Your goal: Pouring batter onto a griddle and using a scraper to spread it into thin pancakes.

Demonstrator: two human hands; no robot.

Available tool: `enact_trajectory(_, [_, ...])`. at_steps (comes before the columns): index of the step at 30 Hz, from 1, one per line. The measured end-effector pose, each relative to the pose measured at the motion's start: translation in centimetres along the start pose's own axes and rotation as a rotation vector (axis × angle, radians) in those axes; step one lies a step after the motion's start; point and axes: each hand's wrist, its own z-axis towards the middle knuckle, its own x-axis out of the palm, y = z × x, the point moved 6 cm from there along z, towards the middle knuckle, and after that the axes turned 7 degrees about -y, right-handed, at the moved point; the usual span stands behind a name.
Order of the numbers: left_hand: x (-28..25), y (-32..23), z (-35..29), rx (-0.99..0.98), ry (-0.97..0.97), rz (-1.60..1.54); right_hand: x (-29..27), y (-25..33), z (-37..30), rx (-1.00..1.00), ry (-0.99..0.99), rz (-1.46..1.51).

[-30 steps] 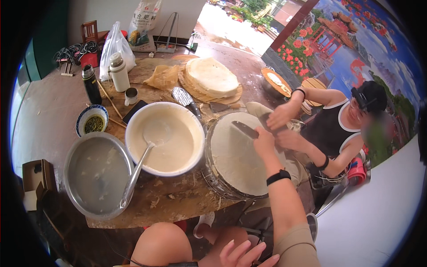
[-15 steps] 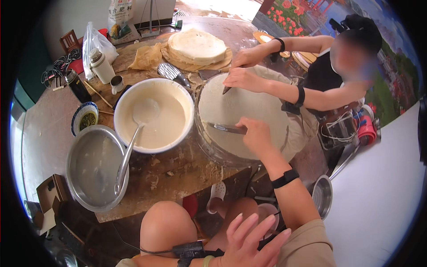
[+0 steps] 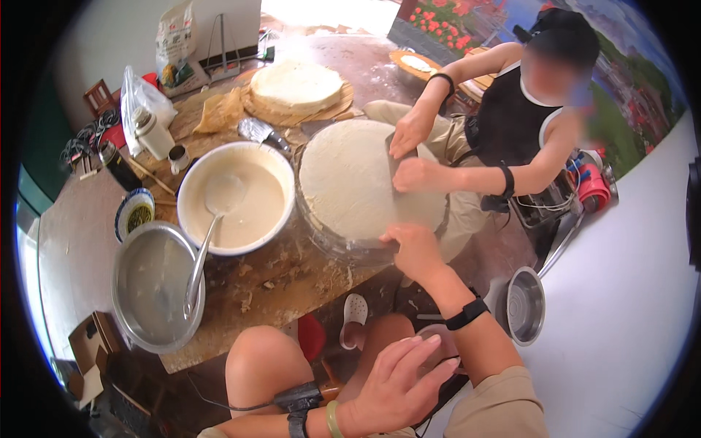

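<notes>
My right hand [image 3: 418, 255] is closed at the near edge of a round griddle [image 3: 350, 255]. The flat scraper in it is hardly visible now, smeared by motion. A thin, pale sheet of batter [image 3: 343, 182] covers the griddle's top. Across from me, a person's two hands [image 3: 418, 171] press a dark, flat scraper [image 3: 392, 164] onto that sheet. Low in front of my body, my left hand [image 3: 401, 376] is open, fingers stretched out and holding nothing.
On the wooden table [image 3: 248, 292] stand a white basin of batter [image 3: 287, 212] with a ladle [image 3: 201, 266] and a steel basin [image 3: 120, 292] of cloudy liquid. A stack of flatbreads [image 3: 296, 86] lies behind. A steel pan [image 3: 527, 306] is at right.
My right hand has moved down and slightly left to the griddle's near edge. The other person's hands have shifted toward me with their scraper. The whole view has moved slightly.
</notes>
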Motion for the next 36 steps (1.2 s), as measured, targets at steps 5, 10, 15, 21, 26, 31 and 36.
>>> enact_trajectory(5, [0.5, 0.4, -0.3, 0.0, 0.011, -0.015, -0.6, -2.1, -2.7, 0.007, -0.001, 0.098])
enact_trajectory(10, [0.6, -0.4, 0.0, 0.023, 0.07, -0.087, -5.4, -2.6, -2.6, 0.207, -0.071, 0.204])
enact_trajectory(15, [0.4, -0.5, 0.3, -0.01, 0.11, -0.08, -6.6, -6.9, 2.5, 0.346, -0.233, 0.096])
enact_trajectory(21, [0.4, 0.1, 0.2, -0.106, 0.193, -0.098, -4.7, -12.2, 10.5, 0.361, -0.224, -0.107])
enact_trajectory(26, [0.5, 0.4, 0.2, -0.147, 0.147, -0.039, -2.1, -16.5, 13.3, 0.305, -0.209, -0.164])
enact_trajectory(31, [0.5, 1.7, 0.8, -0.164, 0.082, 0.034, -2.0, -18.4, 15.0, 0.295, -0.271, -0.262])
enact_trajectory(36, [-0.4, 2.1, 2.0, -0.075, 0.081, 0.125, -1.7, -16.0, 14.0, 0.337, -0.213, -0.321])
